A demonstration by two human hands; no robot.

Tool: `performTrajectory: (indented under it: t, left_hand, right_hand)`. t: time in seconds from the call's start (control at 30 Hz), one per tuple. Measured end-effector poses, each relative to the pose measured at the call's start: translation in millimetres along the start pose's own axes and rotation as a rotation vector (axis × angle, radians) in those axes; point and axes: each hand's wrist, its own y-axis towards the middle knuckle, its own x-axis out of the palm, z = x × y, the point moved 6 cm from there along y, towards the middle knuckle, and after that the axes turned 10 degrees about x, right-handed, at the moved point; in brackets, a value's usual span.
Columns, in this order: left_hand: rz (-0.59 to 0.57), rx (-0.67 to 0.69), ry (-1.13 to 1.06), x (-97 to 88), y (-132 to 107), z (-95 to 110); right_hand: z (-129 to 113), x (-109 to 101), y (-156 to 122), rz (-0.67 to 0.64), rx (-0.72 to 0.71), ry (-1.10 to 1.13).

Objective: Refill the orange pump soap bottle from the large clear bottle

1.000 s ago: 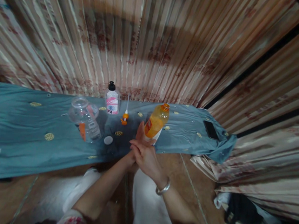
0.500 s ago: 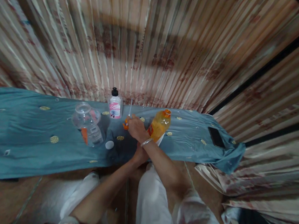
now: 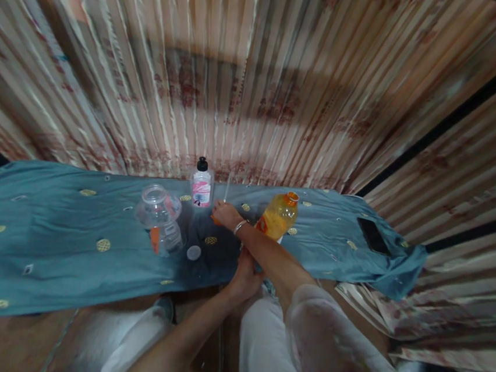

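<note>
My right hand [image 3: 224, 213] reaches forward over the blue cloth [image 3: 50, 237] and closes on a small orange pump head with a thin white tube [image 3: 226, 192] sticking up from it. A silver bangle sits on that wrist. My left hand [image 3: 246, 273] rests at the cloth's near edge, under my right forearm; its fingers are mostly hidden. An orange bottle [image 3: 278, 217] stands just right of my right hand. A white bottle with a black cap [image 3: 201, 185] stands just left of it.
A clear plastic jar [image 3: 159, 218] with an orange label stands left of centre, a white round cap [image 3: 193, 253] beside it. A black phone [image 3: 372, 235] lies at the cloth's right end. Striped curtains hang behind and at right. My white-trousered knees are below.
My right hand left my left hand, reached forward across the cloth and closed on the orange pump head. The left hand stayed at the near edge. The view shifted slightly.
</note>
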Motion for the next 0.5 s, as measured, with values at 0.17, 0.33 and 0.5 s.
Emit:
performTrajectory:
  t: [0.17, 0.33, 0.5]
  left_hand:
    - [-0.016, 0.037, 0.015, -2.8, 4, 5]
    - [0.014, 0.043, 0.037, -7.2, 11, 1]
    - [0.054, 0.046, 0.044, -5.2, 21, -3]
  right_hand:
    - [-7, -33, -7, 0.053, 0.024, 0.041]
    - [-19, -124, -38, 0.207, -0.028, 0.032]
    - [3, -243, -120, 0.514, -0.156, 0.035]
